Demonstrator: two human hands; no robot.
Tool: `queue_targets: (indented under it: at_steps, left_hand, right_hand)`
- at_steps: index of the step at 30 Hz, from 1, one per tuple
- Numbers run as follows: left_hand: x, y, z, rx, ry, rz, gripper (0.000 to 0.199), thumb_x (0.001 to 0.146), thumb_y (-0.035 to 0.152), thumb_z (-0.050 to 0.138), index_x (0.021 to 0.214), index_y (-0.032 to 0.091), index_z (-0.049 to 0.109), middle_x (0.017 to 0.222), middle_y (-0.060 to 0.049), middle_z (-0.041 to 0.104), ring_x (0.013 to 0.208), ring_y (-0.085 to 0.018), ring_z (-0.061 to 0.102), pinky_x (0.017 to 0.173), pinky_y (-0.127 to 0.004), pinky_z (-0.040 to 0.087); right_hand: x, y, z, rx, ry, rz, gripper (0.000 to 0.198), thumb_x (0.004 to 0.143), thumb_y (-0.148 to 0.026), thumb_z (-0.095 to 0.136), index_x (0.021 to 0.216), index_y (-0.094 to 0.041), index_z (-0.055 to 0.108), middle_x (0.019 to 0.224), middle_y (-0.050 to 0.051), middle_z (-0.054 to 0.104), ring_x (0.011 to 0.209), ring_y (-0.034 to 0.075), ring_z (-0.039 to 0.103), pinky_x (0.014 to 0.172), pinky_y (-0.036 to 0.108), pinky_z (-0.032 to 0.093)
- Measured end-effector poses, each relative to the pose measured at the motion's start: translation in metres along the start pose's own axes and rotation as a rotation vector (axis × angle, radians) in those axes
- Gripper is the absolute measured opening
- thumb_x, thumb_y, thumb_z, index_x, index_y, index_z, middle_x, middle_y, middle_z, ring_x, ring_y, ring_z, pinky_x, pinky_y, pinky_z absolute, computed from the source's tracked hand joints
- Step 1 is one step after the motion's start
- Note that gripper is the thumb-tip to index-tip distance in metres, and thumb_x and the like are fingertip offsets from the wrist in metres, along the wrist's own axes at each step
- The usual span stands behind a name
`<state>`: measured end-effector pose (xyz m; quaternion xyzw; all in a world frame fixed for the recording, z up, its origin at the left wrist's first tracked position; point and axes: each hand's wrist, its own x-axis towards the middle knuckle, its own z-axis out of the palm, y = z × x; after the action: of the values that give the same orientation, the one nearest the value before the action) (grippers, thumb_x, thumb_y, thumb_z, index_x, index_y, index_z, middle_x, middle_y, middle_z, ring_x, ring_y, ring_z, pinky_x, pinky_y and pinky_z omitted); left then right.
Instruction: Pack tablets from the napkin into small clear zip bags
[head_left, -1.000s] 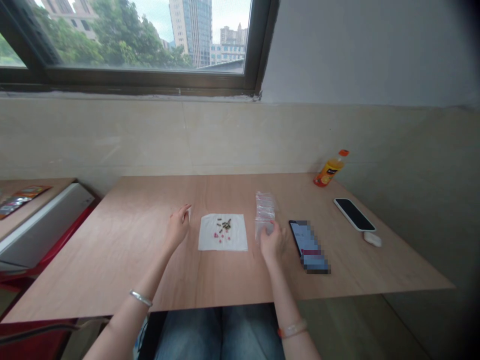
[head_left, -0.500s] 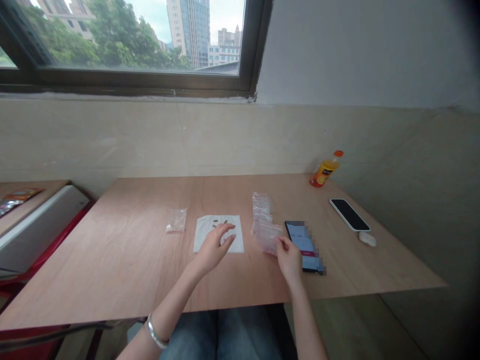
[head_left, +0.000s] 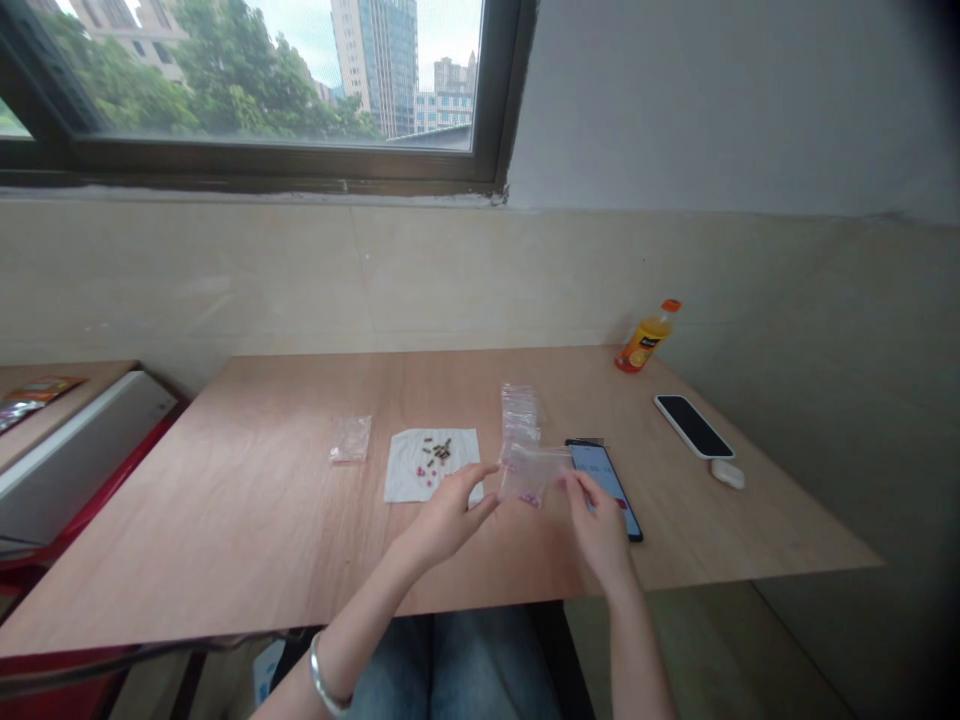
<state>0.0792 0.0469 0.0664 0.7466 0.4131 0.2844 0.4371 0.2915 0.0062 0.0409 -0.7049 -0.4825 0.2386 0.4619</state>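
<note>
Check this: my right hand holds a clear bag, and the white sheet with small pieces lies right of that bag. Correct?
The side is wrong: the head view shows the white sheet with small pieces left of the clear bag that your right hand holds.

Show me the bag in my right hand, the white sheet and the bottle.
Bag [head_left: 535, 472]: head view, middle of its side.
White sheet [head_left: 403, 465]: head view, bare left part.
Bottle [head_left: 643, 345]: head view, its label.

Indoors, home or office unclear; window [head_left: 255, 90], tiled wall [head_left: 435, 275], wooden table [head_left: 247, 550]
</note>
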Motion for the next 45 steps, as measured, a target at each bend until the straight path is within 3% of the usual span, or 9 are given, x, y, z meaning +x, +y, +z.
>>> queue_targets:
  at_steps: [4, 8, 14, 17, 22, 28, 32, 39, 45]
  left_hand:
    - [-0.003, 0.014, -0.009, -0.117, -0.099, -0.066, 0.029, 0.088, 0.041, 0.053, 0.100, 0.018, 0.064, 0.098, -0.006, 0.068, 0.091, -0.019, 0.061, 0.079, -0.031, 0.046]
    - [-0.009, 0.021, -0.016, -0.342, -0.269, -0.133, 0.032, 0.086, 0.043, 0.055, 0.074, 0.014, 0.059, 0.070, -0.003, 0.066, 0.070, -0.015, 0.061, 0.068, -0.027, 0.046]
    - [-0.026, 0.018, -0.026, -0.209, -0.199, -0.175, 0.025, 0.087, 0.038, 0.053, 0.081, 0.015, 0.059, 0.071, -0.004, 0.069, 0.066, -0.014, 0.062, 0.058, -0.023, 0.041]
    - [-0.031, 0.013, -0.031, -0.291, -0.287, -0.158, 0.025, 0.088, 0.033, 0.051, 0.077, 0.014, 0.063, 0.072, -0.004, 0.069, 0.069, -0.015, 0.063, 0.065, -0.025, 0.045]
    - [-0.034, 0.011, -0.033, -0.429, -0.294, -0.155, 0.029, 0.086, 0.034, 0.055, 0.067, 0.014, 0.064, 0.066, -0.002, 0.067, 0.067, -0.013, 0.061, 0.073, -0.025, 0.045]
    - [-0.041, 0.015, -0.028, -0.642, -0.268, -0.215, 0.033, 0.078, 0.043, 0.067, 0.063, 0.014, 0.061, 0.062, -0.003, 0.065, 0.061, -0.013, 0.059, 0.066, -0.025, 0.046]
    - [-0.046, 0.017, -0.030, -0.699, -0.251, -0.272, 0.033, 0.071, 0.040, 0.075, 0.060, 0.013, 0.061, 0.057, 0.000, 0.062, 0.055, -0.010, 0.057, 0.059, -0.022, 0.042]
    - [-0.051, 0.019, -0.034, -0.713, -0.318, -0.313, 0.034, 0.070, 0.042, 0.076, 0.062, 0.013, 0.062, 0.054, 0.000, 0.062, 0.052, -0.009, 0.056, 0.055, -0.021, 0.041]
    - [-0.051, 0.022, -0.032, -0.661, -0.260, -0.318, 0.041, 0.069, 0.050, 0.073, 0.061, 0.014, 0.057, 0.052, 0.003, 0.056, 0.050, -0.008, 0.051, 0.055, -0.022, 0.039]
  right_hand:
    - [-0.012, -0.026, -0.004, 0.199, -0.467, 0.011, 0.036, 0.087, -0.051, 0.049, 0.069, -0.020, 0.055, 0.065, 0.000, 0.053, 0.064, 0.016, 0.051, 0.061, 0.026, 0.041]
    - [-0.022, -0.038, 0.004, 0.247, -0.629, 0.014, 0.032, 0.087, -0.047, 0.053, 0.074, -0.019, 0.060, 0.067, -0.001, 0.053, 0.066, 0.015, 0.049, 0.062, 0.025, 0.039]
    - [-0.030, -0.044, 0.017, 0.192, -0.712, -0.007, 0.033, 0.087, -0.044, 0.051, 0.072, -0.018, 0.063, 0.074, 0.001, 0.059, 0.073, 0.017, 0.053, 0.068, 0.027, 0.042]
    - [-0.032, -0.051, 0.023, 0.183, -0.700, -0.066, 0.031, 0.088, -0.043, 0.048, 0.074, -0.019, 0.061, 0.079, 0.002, 0.059, 0.081, 0.019, 0.055, 0.076, 0.029, 0.042]
    - [-0.041, -0.059, 0.037, 0.131, -0.246, -0.111, 0.031, 0.075, -0.046, 0.066, 0.069, -0.021, 0.049, 0.075, 0.000, 0.051, 0.077, 0.018, 0.049, 0.075, 0.030, 0.041]
    - [-0.062, -0.072, 0.041, 0.515, -0.682, 0.171, 0.046, 0.085, -0.062, 0.050, 0.071, -0.018, 0.057, 0.064, 0.000, 0.052, 0.059, 0.013, 0.050, 0.056, 0.027, 0.042]
    - [-0.069, -0.075, 0.041, 0.639, -0.782, 0.310, 0.050, 0.081, -0.063, 0.055, 0.083, -0.015, 0.064, 0.068, 0.003, 0.060, 0.055, 0.014, 0.057, 0.046, 0.025, 0.044]
    - [-0.068, -0.077, 0.036, 0.715, -0.929, 0.330, 0.040, 0.080, -0.054, 0.062, 0.078, -0.014, 0.065, 0.072, 0.005, 0.064, 0.057, 0.012, 0.061, 0.045, 0.021, 0.048]
    - [-0.069, -0.077, 0.036, 0.773, -0.858, 0.410, 0.034, 0.076, -0.047, 0.067, 0.078, -0.013, 0.065, 0.073, 0.007, 0.066, 0.065, 0.017, 0.065, 0.049, 0.024, 0.052]
